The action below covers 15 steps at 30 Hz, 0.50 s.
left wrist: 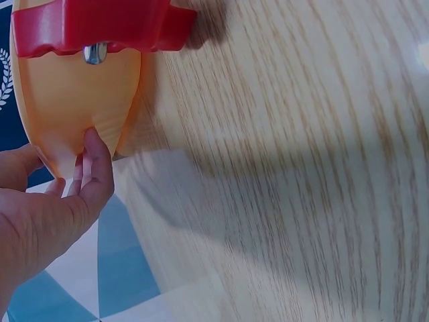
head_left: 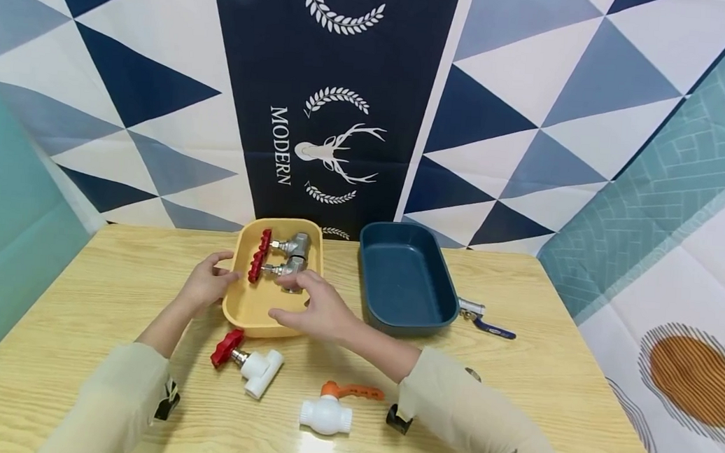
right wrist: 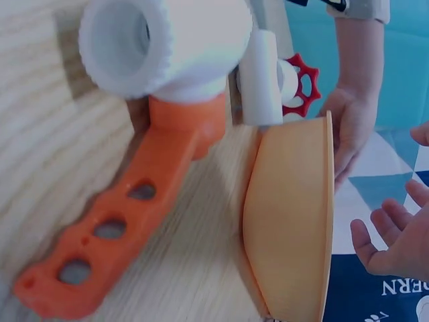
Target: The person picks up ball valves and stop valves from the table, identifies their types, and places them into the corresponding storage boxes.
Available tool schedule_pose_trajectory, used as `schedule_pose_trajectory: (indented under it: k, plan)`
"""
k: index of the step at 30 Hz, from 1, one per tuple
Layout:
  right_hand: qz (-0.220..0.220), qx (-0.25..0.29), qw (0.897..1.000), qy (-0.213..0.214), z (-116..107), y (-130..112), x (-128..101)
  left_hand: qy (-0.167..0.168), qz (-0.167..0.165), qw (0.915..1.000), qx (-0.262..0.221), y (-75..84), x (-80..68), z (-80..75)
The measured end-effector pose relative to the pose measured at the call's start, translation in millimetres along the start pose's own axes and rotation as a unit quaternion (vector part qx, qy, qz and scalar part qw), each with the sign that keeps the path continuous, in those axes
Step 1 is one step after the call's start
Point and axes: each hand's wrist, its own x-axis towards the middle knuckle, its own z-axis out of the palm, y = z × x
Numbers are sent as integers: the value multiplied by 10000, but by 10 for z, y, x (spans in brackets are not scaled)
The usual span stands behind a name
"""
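Five valves, two bins

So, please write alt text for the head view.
A person's left hand grips a yellow tray holding two metal handwheel valves; their right hand hovers over it. Nearby: blue tray, white handwheel valve, white ball valve, metal ball valve.

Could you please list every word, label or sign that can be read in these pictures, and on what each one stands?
"MODERN": printed sideways on the dark wall panel, beside the deer head.
"N": top of that panel, the rest beyond the picture's edge.
"RN": upside down on the panel, right wrist view; the letters before are cut off.
Right sleeve: lettering too unclear to read fully.
Blue lever: pale marking, too small to read.
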Motion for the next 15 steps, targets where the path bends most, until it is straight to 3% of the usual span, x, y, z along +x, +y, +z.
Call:
schedule_pose_trajectory:
  k: [15]
  plan:
    - [0,237,9993,-289,100,-90,-264,10,11,9999,113,1,4,4]
